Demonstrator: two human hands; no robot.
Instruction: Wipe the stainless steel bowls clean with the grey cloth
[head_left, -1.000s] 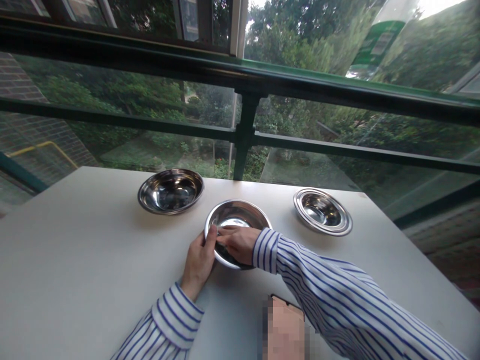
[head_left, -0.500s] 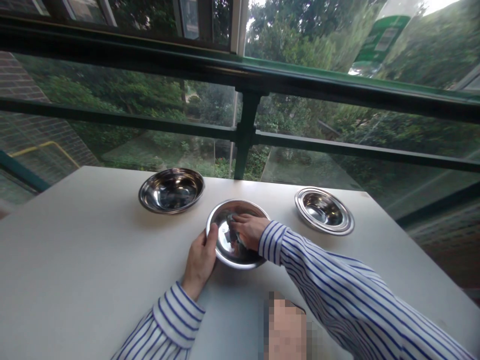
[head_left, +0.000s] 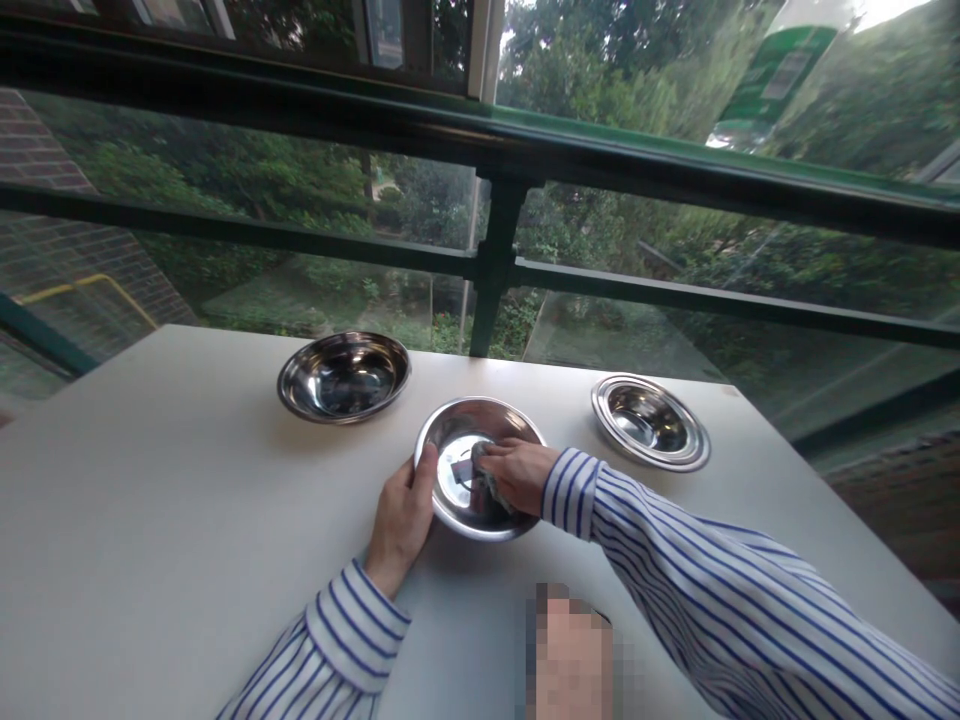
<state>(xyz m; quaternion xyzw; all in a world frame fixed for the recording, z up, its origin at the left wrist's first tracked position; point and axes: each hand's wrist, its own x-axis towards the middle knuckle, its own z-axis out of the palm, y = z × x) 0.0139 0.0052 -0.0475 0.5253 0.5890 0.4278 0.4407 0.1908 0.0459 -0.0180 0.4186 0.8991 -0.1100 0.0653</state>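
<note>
A shiny steel bowl (head_left: 448,440) stands in front of me, slightly tilted, in the middle of the white table (head_left: 187,560). My left hand (head_left: 405,515) grips its left rim, thumb over the edge and fingers hidden beneath the outside. Inside the bowl, my right hand (head_left: 521,474) presses a crumpled greyish cloth (head_left: 491,488) against the right part of the inner surface. The cloth lies mostly under the fingers, so its full shape is hidden.
At the back left sits a wide steel bowl (head_left: 343,380). Toward the back right is another steel bowl (head_left: 651,424) with a broad rim. Behind the table run a green railing (head_left: 495,145) and glass. A green-labelled bottle (head_left: 780,75) stands on the railing.
My right hand has slid a little to the right inside the bowl with the cloth. My left hand keeps its hold on the rim.
</note>
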